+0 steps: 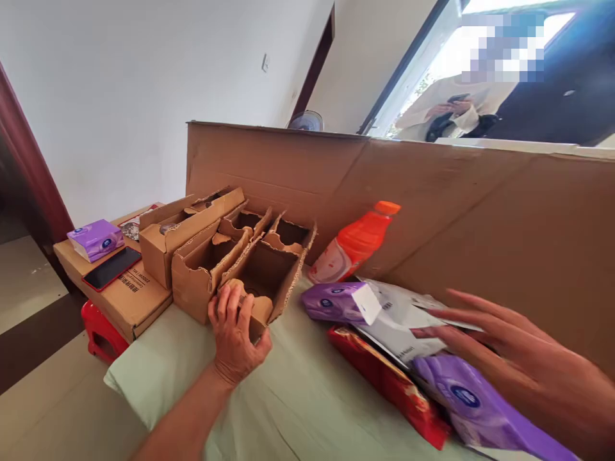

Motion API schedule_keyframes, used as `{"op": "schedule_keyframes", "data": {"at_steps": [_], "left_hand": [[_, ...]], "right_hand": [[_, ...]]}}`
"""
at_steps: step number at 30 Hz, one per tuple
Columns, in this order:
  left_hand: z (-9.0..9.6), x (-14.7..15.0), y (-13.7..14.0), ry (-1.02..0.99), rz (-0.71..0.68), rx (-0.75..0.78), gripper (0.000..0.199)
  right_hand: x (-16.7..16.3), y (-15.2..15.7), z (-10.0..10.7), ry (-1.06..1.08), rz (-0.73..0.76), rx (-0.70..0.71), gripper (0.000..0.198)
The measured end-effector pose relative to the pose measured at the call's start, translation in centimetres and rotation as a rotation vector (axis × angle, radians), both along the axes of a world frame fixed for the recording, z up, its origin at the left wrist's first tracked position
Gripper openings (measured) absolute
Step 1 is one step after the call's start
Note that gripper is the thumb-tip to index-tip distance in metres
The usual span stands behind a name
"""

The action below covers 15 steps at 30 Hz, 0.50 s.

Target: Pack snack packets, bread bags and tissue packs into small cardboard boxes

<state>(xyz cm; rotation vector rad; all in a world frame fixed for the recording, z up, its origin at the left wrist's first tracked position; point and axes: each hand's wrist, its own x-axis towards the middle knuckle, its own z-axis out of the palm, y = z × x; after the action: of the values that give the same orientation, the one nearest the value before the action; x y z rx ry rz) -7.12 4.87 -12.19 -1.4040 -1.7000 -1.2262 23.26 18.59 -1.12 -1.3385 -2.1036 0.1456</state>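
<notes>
My left hand [237,336] is closed over the near wall of an open cardboard box [286,294], fingers curled over its edge. Dividers split the box into compartments. On the right, my right hand [523,358] is spread out, with nothing visible in its fingers. It hovers above or beside a white plastic packet [401,320] and a purple tissue pack [490,400]; contact cannot be made out. A second purple tissue pack [336,303] and a red shiny packet [384,378] lie close by. Behind them, an orange bottle [358,242] stands tilted.
A tall cardboard panel [269,160] rises behind the cloth-covered surface [293,397]. To the left, another cardboard box [192,221], a phone [112,267] and a tissue pack [98,240] rest on a flat carton [139,301] above a red stool [100,333]. A person [461,105] is beyond the panel.
</notes>
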Motion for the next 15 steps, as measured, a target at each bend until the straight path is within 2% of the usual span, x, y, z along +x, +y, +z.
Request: {"op": "schedule_keyframes", "data": {"at_steps": [2, 4, 6, 8, 11, 15], "left_hand": [[-0.2, 0.0, 0.0, -0.002, -0.011, 0.005, 0.055], [-0.4, -0.1, 0.1, -0.001, -0.009, 0.010, 0.056], [-0.5, -0.1, 0.2, 0.000, 0.003, 0.020, 0.056], [-0.6, -0.1, 0.2, -0.003, 0.013, 0.034, 0.055], [-0.7, 0.2, 0.2, -0.028, 0.012, 0.030, 0.054], [-1.0, 0.6, 0.4, -0.061, -0.004, 0.058, 0.054]], "right_hand": [[-8.9, -0.9, 3.2, 0.036, 0.268, -0.007, 0.034], [-18.4, -2.1, 6.0, -0.026, 0.566, 0.011, 0.042], [-26.9, -2.9, 8.0, -0.128, 0.726, 0.076, 0.047], [-33.0, -3.1, 9.0, -0.189, 0.840, 0.128, 0.047], [-37.2, -1.9, 9.1, -0.288, 0.923, 0.077, 0.041], [-37.8, 0.3, 8.5, -0.356, 0.825, 0.036, 0.037]]}}
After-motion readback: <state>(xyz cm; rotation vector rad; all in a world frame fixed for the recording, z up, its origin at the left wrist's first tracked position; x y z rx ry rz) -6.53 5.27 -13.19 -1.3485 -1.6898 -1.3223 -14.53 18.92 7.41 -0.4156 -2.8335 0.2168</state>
